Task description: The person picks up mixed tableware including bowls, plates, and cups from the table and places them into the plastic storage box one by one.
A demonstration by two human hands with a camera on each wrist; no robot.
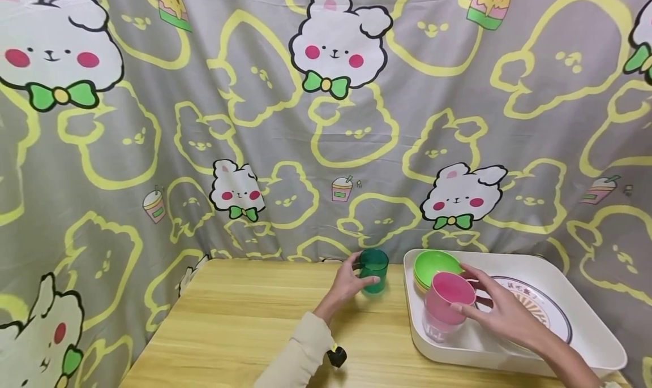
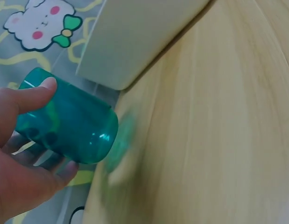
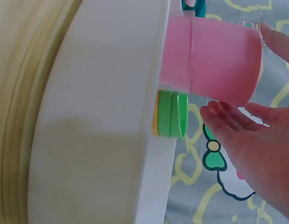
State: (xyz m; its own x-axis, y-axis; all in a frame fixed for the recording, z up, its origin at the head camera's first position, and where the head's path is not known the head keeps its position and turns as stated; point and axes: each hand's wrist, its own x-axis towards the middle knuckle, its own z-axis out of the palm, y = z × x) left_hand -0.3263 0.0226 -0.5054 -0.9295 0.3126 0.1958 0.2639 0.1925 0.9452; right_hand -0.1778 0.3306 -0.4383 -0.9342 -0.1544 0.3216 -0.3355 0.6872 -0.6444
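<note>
My left hand (image 1: 351, 280) holds a translucent dark green cup (image 1: 374, 272) at the back of the table, thumb on one side and fingers on the other. In the left wrist view, the green cup (image 2: 72, 119) is tilted in the picture, its base just off the wood. My right hand (image 1: 501, 309) has its thumb and fingers round the upper part of a pink cup (image 1: 448, 297). That pink cup is nested in a clear cup (image 1: 435, 327) at the tray's left end. In the right wrist view, the fingers (image 3: 228, 119) are close to the pink cup's rim.
A white tray (image 1: 489, 361) stands on the right of the wooden table (image 1: 244, 314). Inside it are stacked bowls, a green bowl (image 1: 437, 266) on top, and a printed plate (image 1: 557, 314) lying flat. A patterned curtain (image 1: 285, 139) hangs close behind the table.
</note>
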